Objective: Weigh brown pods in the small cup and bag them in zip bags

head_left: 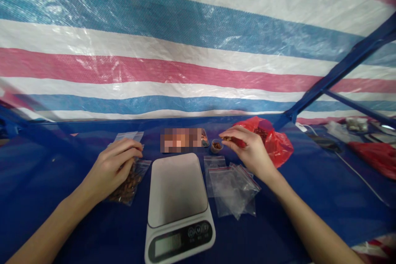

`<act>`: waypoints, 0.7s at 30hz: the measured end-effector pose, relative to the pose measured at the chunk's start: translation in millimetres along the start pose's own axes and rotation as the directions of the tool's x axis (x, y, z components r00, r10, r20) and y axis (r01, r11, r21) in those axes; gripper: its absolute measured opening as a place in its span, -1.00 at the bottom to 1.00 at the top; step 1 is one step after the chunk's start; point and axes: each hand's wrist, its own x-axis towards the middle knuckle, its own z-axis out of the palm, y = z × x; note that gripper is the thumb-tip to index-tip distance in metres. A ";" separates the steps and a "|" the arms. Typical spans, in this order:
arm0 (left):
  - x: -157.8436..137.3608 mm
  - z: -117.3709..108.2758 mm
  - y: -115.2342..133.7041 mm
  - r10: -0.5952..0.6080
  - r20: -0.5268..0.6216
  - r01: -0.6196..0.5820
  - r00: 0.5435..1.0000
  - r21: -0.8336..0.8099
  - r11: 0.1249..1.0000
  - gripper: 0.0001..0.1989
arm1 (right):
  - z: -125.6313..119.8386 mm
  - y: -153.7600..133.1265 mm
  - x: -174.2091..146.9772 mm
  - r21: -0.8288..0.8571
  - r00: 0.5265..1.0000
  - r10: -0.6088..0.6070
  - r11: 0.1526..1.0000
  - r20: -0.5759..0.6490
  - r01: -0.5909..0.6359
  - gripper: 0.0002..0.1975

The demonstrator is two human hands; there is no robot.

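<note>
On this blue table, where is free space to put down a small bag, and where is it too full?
Bare blue table lies right of the empty bags, below the red bag. Another bare patch lies left of the left hand. Crowded: around the scale, between the filled bag and the small cup near the right hand.

Count of items on the blue table (309, 189):

- Digital scale (177, 198): one, grey platform, display at the near edge.
- Hands: two, a left hand (113, 167) and a right hand (249, 150).
- Filled clear bag of brown pieces (130, 183): one, under the left hand.
- Empty clear zip bags (230, 187): one loose pile; several overlap, exact number cannot be told.
- Further clear bags (130, 136) behind the left hand: at least one.
- Small round cup (217, 146): one.
- Red plastic bag (275, 142): one.
</note>
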 end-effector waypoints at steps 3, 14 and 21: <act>1.0 0.4 0.6 0.014 0.000 -0.014 1.000 0.002 1.000 -0.76 | 14.7 2.4 -0.9 0.052 0.999 -0.007 0.999 0.050 0.004 -0.89; 0.3 0.5 0.4 0.020 0.013 -0.020 1.000 0.001 1.000 -0.76 | 12.0 5.4 0.9 -0.001 0.991 -0.031 1.000 0.129 0.031 -0.88; 2.6 -0.7 3.4 0.011 0.009 -0.011 1.000 0.000 1.000 -0.76 | 7.3 2.3 1.1 0.000 0.987 -0.051 0.999 0.152 0.052 -0.88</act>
